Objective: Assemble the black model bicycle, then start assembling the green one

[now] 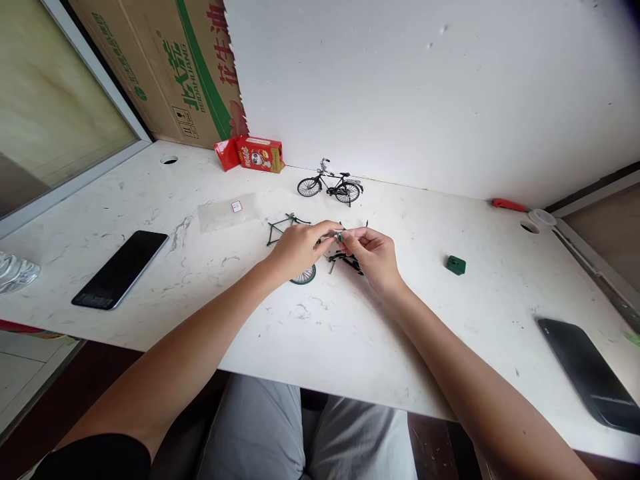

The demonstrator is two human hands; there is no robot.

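Observation:
My left hand [301, 248] and my right hand [376, 257] meet over the middle of the white table, fingertips pinched together. Between them is a small silver and green part [339, 236], too small to name. Just behind my left hand lies a green model bicycle frame [274, 231], partly covered by the hand. A small spoked wheel with a green rim [306, 276] shows beneath that hand. Several dark green and black model parts [349, 261] lie under and beside my right fingers, partly hidden. Farther back, a black model bicycle [331, 185] stands upright.
A phone [120, 270] and a clear plastic bag [227, 212] lie left. A red box [260, 155] stands before a cardboard sheet [170, 67]. Rightward are a green block [456, 265], a red object [509, 205] and a black device [590, 370]. The table's front edge crosses my lap.

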